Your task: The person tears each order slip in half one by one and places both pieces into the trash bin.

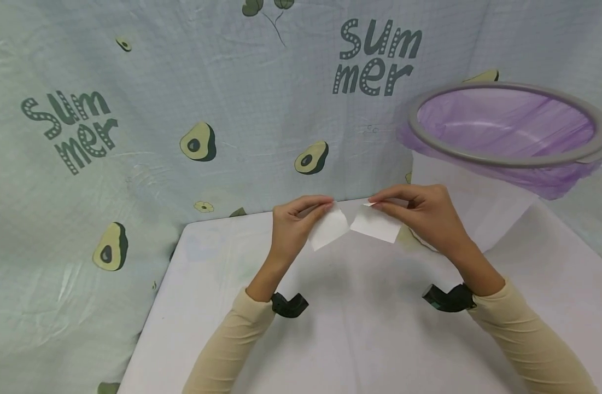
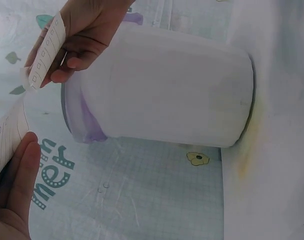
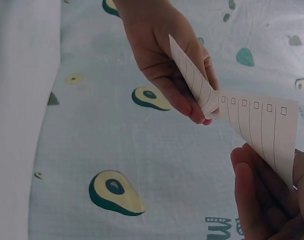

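Note:
My left hand (image 1: 292, 230) pinches one half of a white sheet of paper (image 1: 329, 229) between thumb and fingertips. The other half of the paper (image 1: 378, 224) is pinched by my right hand (image 1: 428, 214). Between the hands a V-shaped gap parts the halves from the top, and they meet at a narrow point near the lower middle. Whether they are still joined there I cannot tell. Printed lines and small square boxes show on the paper's underside (image 3: 262, 120) in the right wrist view. Both hands are raised above the white table (image 1: 350, 328).
At the right back of the table stands a white bin (image 1: 470, 202) with a grey rim and a purple liner bag (image 1: 507, 123). A curtain (image 1: 251, 98) printed with avocados and lettering hangs behind the table. Each wrist wears a small black camera (image 1: 290, 305).

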Motion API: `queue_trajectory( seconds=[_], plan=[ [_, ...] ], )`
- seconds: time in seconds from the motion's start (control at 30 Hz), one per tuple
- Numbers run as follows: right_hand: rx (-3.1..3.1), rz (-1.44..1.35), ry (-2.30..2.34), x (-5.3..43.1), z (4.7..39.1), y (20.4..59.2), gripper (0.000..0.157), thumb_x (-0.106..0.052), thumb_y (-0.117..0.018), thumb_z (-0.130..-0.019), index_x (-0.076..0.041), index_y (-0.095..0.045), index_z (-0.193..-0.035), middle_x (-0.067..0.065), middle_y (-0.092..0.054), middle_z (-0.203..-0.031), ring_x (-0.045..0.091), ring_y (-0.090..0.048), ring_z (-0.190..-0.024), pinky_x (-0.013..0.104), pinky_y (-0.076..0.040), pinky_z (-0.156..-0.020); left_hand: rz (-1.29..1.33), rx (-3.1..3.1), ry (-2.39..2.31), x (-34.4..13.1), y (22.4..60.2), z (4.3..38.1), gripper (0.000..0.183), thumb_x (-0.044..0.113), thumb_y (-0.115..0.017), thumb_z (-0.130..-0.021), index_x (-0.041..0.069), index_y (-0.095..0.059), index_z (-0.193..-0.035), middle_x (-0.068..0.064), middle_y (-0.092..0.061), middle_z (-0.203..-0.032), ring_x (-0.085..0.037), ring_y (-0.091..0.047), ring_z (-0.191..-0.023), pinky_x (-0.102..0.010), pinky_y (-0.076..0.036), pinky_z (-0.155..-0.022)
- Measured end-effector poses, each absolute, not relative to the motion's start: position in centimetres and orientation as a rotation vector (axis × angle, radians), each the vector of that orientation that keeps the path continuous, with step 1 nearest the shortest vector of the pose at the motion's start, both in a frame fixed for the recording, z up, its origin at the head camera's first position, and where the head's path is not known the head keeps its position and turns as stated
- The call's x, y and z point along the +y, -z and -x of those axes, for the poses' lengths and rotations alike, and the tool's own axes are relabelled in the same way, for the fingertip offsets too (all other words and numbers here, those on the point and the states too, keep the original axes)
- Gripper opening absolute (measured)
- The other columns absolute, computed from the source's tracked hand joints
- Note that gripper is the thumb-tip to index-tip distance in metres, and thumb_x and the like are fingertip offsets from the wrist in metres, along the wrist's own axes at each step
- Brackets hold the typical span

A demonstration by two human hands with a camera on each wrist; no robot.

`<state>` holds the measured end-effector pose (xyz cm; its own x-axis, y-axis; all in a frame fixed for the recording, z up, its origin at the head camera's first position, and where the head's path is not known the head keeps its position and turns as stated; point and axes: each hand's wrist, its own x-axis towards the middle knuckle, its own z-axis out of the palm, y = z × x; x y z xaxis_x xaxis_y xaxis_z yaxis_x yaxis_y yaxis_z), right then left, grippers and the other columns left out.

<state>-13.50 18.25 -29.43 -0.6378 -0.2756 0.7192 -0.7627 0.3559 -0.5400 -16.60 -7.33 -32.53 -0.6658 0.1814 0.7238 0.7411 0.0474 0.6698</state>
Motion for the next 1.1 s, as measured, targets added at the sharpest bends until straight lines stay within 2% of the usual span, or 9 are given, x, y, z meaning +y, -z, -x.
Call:
queue_trajectory(
  seconds=[0.07,0.2,0.47,0.63,0.77,1.0,1.1],
  plan=[
    [-2.107,-0.898,-1.222,18.6,13.6,29.3,0.024,0.008,-0.079,-0.082,-0.010,-0.081,-0.098,0.000,-0.077,-0.087,0.007,-0.055,-0.054,0.016,-0.041,-0.048,0.931,-1.881,1.648,-7.0,32.3,16.7,0.012,0.002,-0.077,-0.089,-0.003,-0.079,-0.100,-0.014,-0.078,-0.097,-0.021,-0.075,-0.095,-0.035,-0.060,-0.085],
    [-2.113,-0.909,-1.199,19.1,13.4,28.8,0.025,0.009,-0.078,-0.083,-0.010,-0.081,-0.099,-0.002,-0.077,-0.089,0.005,-0.058,-0.057,0.015,-0.045,-0.051,0.953,-1.870,1.651,-6.5,31.9,16.8,0.012,0.001,-0.078,-0.088,-0.003,-0.079,-0.100,-0.015,-0.078,-0.097,-0.021,-0.075,-0.096,-0.035,-0.060,-0.084],
    [-2.088,-1.001,-1.187,20.5,13.0,28.7,0.034,0.016,-0.078,-0.078,-0.009,-0.081,-0.100,-0.001,-0.078,-0.094,0.003,-0.069,-0.080,0.013,-0.055,-0.074,1.053,-1.822,1.662,-5.5,31.2,17.0,0.013,-0.004,-0.076,-0.088,-0.006,-0.078,-0.100,-0.018,-0.077,-0.097,-0.024,-0.075,-0.095,-0.037,-0.060,-0.085],
    [-2.073,-0.982,-1.175,21.4,12.7,28.5,0.037,0.020,-0.078,-0.074,-0.007,-0.081,-0.100,0.002,-0.078,-0.092,0.002,-0.068,-0.076,0.011,-0.053,-0.070,1.123,-1.801,1.656,-4.6,30.7,17.3,0.013,-0.005,-0.076,-0.088,-0.007,-0.077,-0.101,-0.019,-0.077,-0.098,-0.024,-0.075,-0.096,-0.038,-0.060,-0.086],
    [-2.076,-0.966,-1.149,21.8,12.4,28.0,0.037,0.020,-0.078,-0.074,-0.006,-0.081,-0.099,0.003,-0.078,-0.091,0.003,-0.071,-0.079,0.011,-0.054,-0.073,1.150,-1.775,1.659,-4.1,30.3,17.3,0.013,-0.006,-0.076,-0.088,-0.008,-0.077,-0.100,-0.019,-0.077,-0.097,-0.025,-0.075,-0.095,-0.038,-0.060,-0.086],
    [-2.092,-0.906,-1.038,22.6,11.8,27.1,0.037,0.019,-0.081,-0.071,-0.007,-0.082,-0.097,0.001,-0.078,-0.089,-0.001,-0.063,-0.069,0.008,-0.048,-0.065,1.174,-1.745,1.670,-3.2,29.6,17.3,0.013,-0.008,-0.075,-0.087,-0.010,-0.076,-0.100,-0.021,-0.076,-0.096,-0.027,-0.076,-0.095,-0.039,-0.060,-0.085],
    [-2.080,-0.912,-1.022,23.1,11.7,26.5,0.036,0.021,-0.080,-0.071,-0.004,-0.081,-0.097,0.000,-0.078,-0.090,-0.002,-0.065,-0.072,0.008,-0.048,-0.065,1.176,-1.743,1.653,-2.7,29.3,17.5,0.013,-0.007,-0.075,-0.087,-0.010,-0.076,-0.100,-0.021,-0.076,-0.096,-0.026,-0.076,-0.095,-0.039,-0.061,-0.084]
  ],
)
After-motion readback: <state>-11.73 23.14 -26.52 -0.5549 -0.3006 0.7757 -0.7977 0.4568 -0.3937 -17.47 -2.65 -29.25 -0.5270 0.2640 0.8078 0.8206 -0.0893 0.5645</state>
